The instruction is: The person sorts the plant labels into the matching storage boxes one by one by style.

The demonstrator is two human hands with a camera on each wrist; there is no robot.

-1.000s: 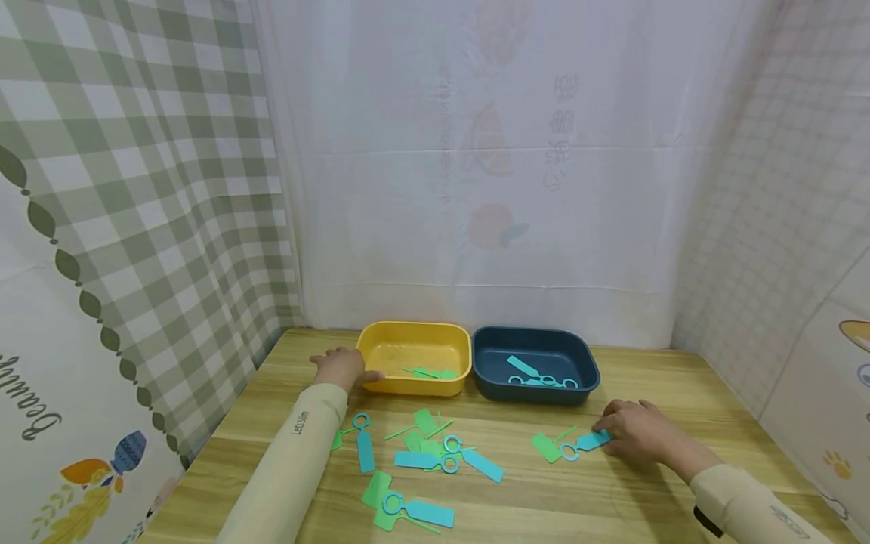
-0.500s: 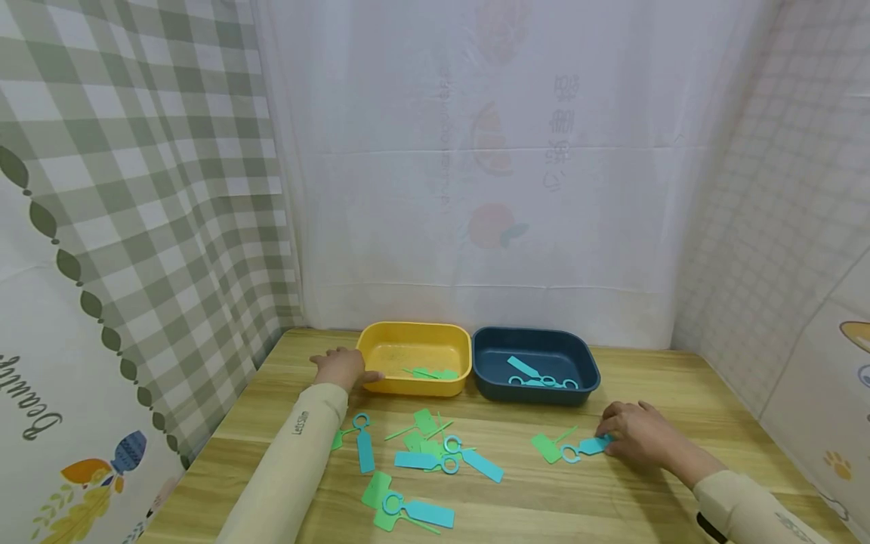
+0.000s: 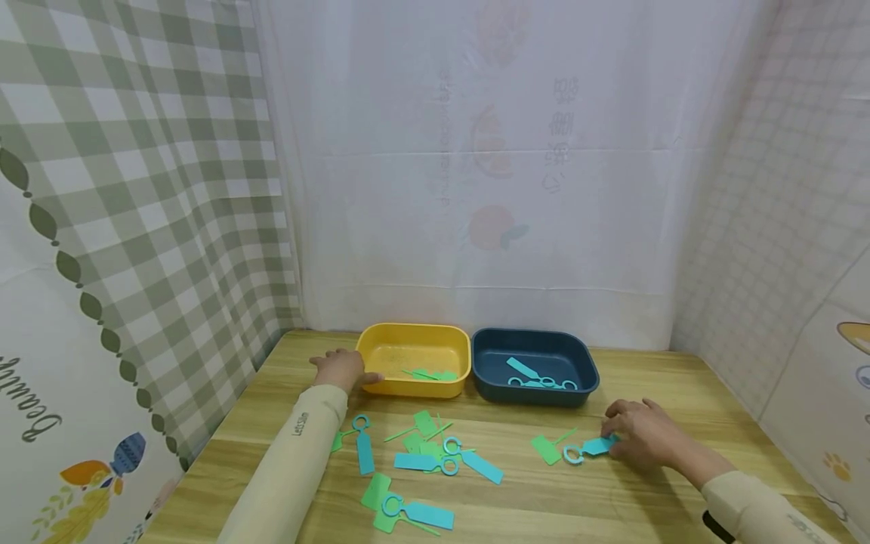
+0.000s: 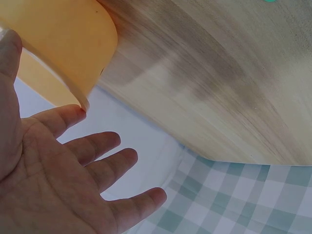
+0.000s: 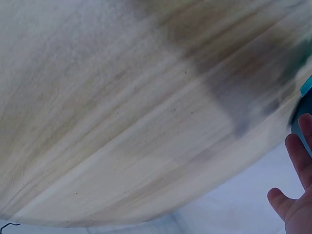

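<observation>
My left hand (image 3: 338, 368) rests at the left end of a yellow bin (image 3: 414, 328). In the left wrist view its fingers are spread, and the forefinger touches the bin's rim (image 4: 68, 87). At the right, my right hand (image 3: 642, 432) pinches the flat end of a blue ring-ended plastic tag (image 3: 598, 446), whose ring points left and which tilts slightly off the table. Beside that ring lies a green plastic tag with a thin stem (image 3: 546, 449). The right wrist view shows only some fingers (image 5: 298, 158), and the grip itself is hidden there.
A dark blue bin (image 3: 489, 340) stands against the yellow one and holds several blue tags (image 3: 522, 367). Green tags (image 3: 442, 375) lie in the yellow bin. Several blue tags (image 3: 428, 514) and green tags (image 3: 376, 489) lie mixed on the wooden table (image 3: 530, 514). Curtains hang behind and at the sides.
My right hand has shifted slightly right, drawing the blue tag away from the green tag and tilting it up. My left hand stays in place.
</observation>
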